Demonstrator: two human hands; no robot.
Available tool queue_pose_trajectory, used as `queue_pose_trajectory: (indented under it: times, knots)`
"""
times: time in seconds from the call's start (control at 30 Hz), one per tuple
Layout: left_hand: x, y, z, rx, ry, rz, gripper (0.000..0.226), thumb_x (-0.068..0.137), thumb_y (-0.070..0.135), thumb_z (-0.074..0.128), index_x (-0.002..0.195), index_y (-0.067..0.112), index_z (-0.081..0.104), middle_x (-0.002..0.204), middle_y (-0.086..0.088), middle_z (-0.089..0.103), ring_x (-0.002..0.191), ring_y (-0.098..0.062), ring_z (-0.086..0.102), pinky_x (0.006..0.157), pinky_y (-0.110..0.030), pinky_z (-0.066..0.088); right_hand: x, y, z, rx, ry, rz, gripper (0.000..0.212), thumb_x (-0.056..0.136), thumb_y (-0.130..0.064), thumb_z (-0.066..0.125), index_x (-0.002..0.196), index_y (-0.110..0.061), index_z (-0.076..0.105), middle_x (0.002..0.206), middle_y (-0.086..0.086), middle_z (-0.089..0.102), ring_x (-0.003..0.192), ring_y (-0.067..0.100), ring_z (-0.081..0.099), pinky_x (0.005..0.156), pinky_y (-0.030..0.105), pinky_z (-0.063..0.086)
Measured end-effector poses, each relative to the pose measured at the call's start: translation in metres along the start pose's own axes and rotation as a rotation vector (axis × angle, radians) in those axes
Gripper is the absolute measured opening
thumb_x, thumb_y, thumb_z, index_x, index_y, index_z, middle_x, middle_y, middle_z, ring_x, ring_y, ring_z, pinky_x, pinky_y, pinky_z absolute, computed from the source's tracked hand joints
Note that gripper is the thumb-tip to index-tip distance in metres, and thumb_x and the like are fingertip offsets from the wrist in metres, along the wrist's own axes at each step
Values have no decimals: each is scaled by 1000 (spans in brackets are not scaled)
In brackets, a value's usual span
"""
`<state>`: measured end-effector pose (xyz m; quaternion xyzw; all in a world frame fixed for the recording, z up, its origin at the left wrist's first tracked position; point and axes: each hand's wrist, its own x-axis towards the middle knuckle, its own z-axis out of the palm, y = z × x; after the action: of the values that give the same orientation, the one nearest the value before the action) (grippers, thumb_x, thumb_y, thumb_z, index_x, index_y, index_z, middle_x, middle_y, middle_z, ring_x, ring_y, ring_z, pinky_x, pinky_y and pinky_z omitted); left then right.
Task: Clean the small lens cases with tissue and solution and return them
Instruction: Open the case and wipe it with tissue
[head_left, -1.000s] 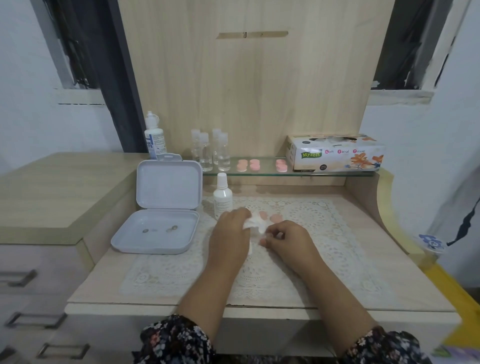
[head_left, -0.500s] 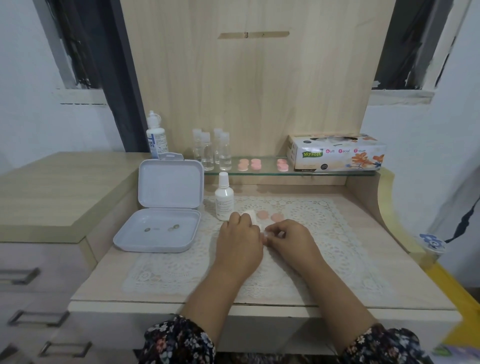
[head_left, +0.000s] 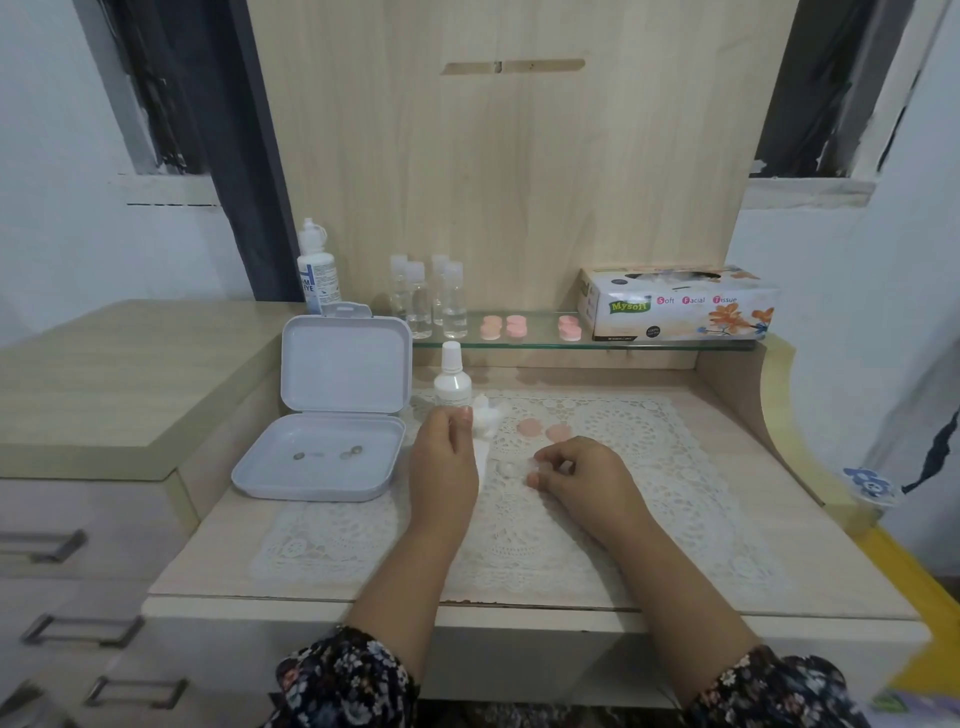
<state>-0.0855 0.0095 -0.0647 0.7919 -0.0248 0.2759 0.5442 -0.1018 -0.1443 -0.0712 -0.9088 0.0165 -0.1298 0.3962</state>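
The left hand (head_left: 444, 457) pinches soft, limp tissue (head_left: 485, 418); the right hand (head_left: 576, 475) fingertip-grips a tiny, light, probably slippery lens case (head_left: 532, 464) by its rim.

Dark floral-print sleeves (head_left: 348, 680) cover both bare-handed forearms

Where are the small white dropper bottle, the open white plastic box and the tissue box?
Small white dropper bottle (head_left: 452, 387), head view, on its body.
Open white plastic box (head_left: 345, 362), head view, on its raised lid.
Tissue box (head_left: 675, 307), head view, on its front face.
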Motion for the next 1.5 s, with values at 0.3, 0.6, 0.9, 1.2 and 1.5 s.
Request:
queue_pose_trajectory:
  times: [0.3, 0.6, 0.9, 1.2, 1.5]
  knots:
    - [-9, 4, 5, 197, -285, 49, 20, 94, 12, 51, 108, 25, 45, 100, 3, 53, 91, -18, 54, 76, -32, 46, 0, 0, 0, -15, 12, -19, 30, 82, -31, 75, 110, -20, 71, 98, -12, 60, 91, 5, 54, 75, 17, 39]
    - [-14, 0, 12, 604, -348, 293, 26, 92, 31, 52, 115, 19, 49, 103, -4, 59, 90, -25, 58, 72, -37, 49, 0, 2, 2, -28, 19, -52, 30, 85, -31, 72, 111, -17, 71, 104, -8, 64, 88, 3, 53, 71, 12, 38]
    - [2, -5, 15, 144, -415, -49, 12, 93, 15, 54, 101, 22, 48, 100, 1, 57, 91, -18, 55, 77, -33, 44, 1, 0, 2, -49, 13, -38, 32, 81, -32, 75, 110, -20, 72, 107, -7, 64, 95, 7, 55, 79, 21, 39]
    - [2, -1, 8, -41, -213, -84, 17, 89, 8, 58, 92, 17, 44, 82, 8, 50, 76, -10, 50, 63, -18, 38, 0, 0, 1, -17, 1, -11, 32, 81, -31, 75, 110, -20, 72, 104, -8, 66, 93, 6, 55, 82, 22, 42]
    - [-15, -1, 13, 599, -305, 328, 23, 88, 24, 53, 97, 9, 69, 99, -5, 57, 95, -23, 51, 74, -38, 47, -3, -1, -1, -24, 6, -49, 23, 84, -25, 70, 105, -17, 73, 91, -10, 63, 89, 7, 58, 78, 23, 46]
